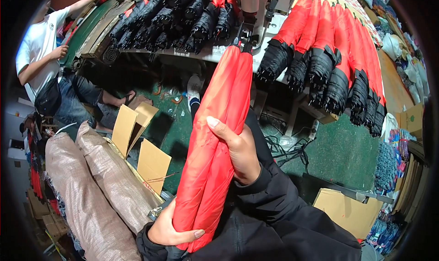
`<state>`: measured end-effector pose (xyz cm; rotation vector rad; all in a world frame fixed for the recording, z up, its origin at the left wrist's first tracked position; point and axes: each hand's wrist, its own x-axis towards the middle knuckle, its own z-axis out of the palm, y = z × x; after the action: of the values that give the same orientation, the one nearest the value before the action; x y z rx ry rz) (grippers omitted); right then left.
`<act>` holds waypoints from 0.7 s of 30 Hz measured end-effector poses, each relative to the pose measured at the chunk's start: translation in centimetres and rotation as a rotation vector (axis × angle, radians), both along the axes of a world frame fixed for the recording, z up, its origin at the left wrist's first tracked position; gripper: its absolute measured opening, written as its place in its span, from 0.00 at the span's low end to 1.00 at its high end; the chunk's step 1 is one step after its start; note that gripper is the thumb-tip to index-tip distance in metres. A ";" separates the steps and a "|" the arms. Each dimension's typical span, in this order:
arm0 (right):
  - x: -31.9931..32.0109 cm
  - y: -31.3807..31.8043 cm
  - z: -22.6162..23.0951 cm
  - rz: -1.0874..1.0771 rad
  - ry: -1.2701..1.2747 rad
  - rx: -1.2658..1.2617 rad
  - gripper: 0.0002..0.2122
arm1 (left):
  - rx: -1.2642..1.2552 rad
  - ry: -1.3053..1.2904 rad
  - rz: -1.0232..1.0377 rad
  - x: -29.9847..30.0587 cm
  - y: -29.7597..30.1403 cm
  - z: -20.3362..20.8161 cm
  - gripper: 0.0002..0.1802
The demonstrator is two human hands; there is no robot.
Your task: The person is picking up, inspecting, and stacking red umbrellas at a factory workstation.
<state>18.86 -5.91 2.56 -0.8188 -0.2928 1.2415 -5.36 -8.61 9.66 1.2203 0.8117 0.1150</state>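
Note:
Two furled red umbrellas (199,160) lie side by side in my grip, slanting from my lap up toward a sewing machine (249,0). My left hand (171,231) is wrapped around their lower end, with its thumb across the red cloth. Higher up, my right hand (240,149) clasps the pair from the right, thumb on top. The narrow upper ends reach the machine's needle area (247,32); whether they touch it I cannot tell. Part of their lower end is hidden by my left hand.
Red umbrellas with black ends (327,50) hang over the table edge at right, and another pile (178,16) lies at left. Woven sacks (87,192) and an open cardboard box (153,162) stand on my left. Cables (292,153) trail below. A person (45,46) works at far left.

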 end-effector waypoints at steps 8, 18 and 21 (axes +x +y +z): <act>-0.1 0.3 0.1 0.009 0.033 0.027 0.18 | 0.020 -0.012 -0.014 0.1 0.1 0.5 0.54; -0.2 -0.1 -0.5 -0.001 0.038 0.032 0.17 | 0.042 0.019 0.007 0.6 -0.4 0.6 0.54; -0.1 -0.3 -0.5 -0.004 0.017 0.028 0.16 | 0.037 0.022 0.055 0.7 -0.7 0.0 0.54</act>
<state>18.74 -6.18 2.04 -0.7841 -0.2945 1.2375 -4.70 -9.34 9.69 1.2357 0.8656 0.1623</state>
